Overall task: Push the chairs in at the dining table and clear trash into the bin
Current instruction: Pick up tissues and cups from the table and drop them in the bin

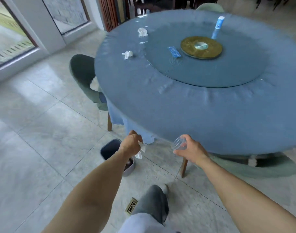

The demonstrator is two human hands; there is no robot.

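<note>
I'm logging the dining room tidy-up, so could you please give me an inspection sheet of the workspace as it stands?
Surface: round table under a blue cloth, glass turntable in the middle.
Job's things: two crumpled tissues and a blue wrapper on the table; bin on the floor; two chairs tucked in.
Clutter: blue bottle on the turntable.
Grippers: left hand holds a tissue beside the bin; right hand holds a clear plastic cup.
Cables: nothing seen.
Surroundings: tiled floor, glass door.

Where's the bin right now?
In the head view, the bin stands on the floor lower centre-left, partly behind the left hand, near the table edge.
</note>
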